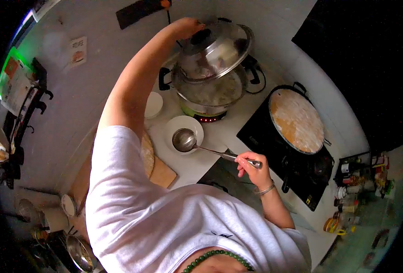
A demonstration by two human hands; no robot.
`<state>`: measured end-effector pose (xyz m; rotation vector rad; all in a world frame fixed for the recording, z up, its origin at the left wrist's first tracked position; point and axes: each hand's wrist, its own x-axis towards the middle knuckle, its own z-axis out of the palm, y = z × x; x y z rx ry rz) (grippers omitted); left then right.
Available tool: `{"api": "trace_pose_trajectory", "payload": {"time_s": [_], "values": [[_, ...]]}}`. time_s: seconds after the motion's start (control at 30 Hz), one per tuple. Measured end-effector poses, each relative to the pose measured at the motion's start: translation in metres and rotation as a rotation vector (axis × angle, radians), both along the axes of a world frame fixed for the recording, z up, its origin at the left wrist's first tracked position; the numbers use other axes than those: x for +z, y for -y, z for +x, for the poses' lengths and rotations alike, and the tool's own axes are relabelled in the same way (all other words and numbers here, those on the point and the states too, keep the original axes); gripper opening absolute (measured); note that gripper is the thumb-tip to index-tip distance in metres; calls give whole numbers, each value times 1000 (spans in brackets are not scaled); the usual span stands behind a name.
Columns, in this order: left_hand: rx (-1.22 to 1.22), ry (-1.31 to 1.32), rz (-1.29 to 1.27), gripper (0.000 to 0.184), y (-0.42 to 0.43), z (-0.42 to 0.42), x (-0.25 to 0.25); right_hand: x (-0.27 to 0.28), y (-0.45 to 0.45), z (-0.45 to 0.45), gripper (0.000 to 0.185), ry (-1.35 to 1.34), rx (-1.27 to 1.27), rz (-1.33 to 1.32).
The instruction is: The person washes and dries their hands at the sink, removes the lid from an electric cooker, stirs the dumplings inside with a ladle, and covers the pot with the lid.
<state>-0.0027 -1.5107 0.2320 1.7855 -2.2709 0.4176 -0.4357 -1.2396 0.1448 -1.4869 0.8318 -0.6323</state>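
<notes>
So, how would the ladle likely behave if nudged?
The ladle looks like shiny metal, so probably stiff rather than bendy. Its rounded cup would likely rock if set down. The long handle extends well beyond the white bowl beneath the cup, so it might tip or swing without the right hand holding it.

The one view looks from the wearer's head, facing forward and steeply down, through a wide lens that curves the outer edges into darkness. The white shirt (188, 218) sits closest, filling the bottom; the counter (229, 136) spreads beyond it, with the steel pot (206, 108) farther off, near the upper middle.
</notes>
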Motion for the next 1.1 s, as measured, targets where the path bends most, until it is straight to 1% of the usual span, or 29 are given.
{"api": "trace_pose_trajectory", "payload": {"time_s": [0.03,0.1,0.2,0.3,0.37,0.4,0.47,0.5,0.57,0.6,0.67,0.7,0.77,0.8,0.87,0.9,1.0,1.03,1.07,1.1], "values": [[13,-43,74,43,1,4,3,1,1,0,17,4,-2,9],[29,-87,142,42,-2,14,5,3,2,2,17,2,1,16],[-31,-35,23,41,-14,20,10,4,3,1,17,9,3,32],[53,-109,-46,42,-46,13,28,7,3,1,16,11,8,46],[251,-703,70,44,-62,12,33,13,4,2,16,4,8,51],[252,-703,66,44,-64,19,31,19,6,2,16,28,10,63],[236,-989,24,45,-64,33,23,38,14,3,15,60,4,85],[239,-988,25,45,-65,33,20,47,18,3,14,74,-19,109],[263,-1547,-129,47,-81,22,18,69,31,3,16,54,-33,91],[263,-1547,-129,47,-88,20,19,79,37,3,17,75,-40,70],[221,-1786,-166,48,-98,20,19,100,51,2,18,78,-68,38],[221,-1786,-167,48,-100,23,18,112,58,4,18,82,-95,21],[185,-1998,-148,43,-107,28,17,129,74,6,19,137,-83,-49],[184,-1999,-149,43,-110,29,18,135,83,7,19,137,-79,-65],[142,-2156,-127,41,-120,27,22,145,100,14,21,106,-82,-113],[142,-2157,-127,41,-122,29,21,148,103,21,21,106,-82,-114],[91,-2181,-159,41,-126,37,12,150,114,38,16,-41,-49,-244],[62,-2140,-138,46,-129,39,10,148,116,42,16,-42,-46,-243],[34,-2100,-116,51,-132,41,8,147,117,47,16,-137,8,-403],[36,-2101,-119,51,-134,42,7,146,117,50,15,-232,62,-565]]}}
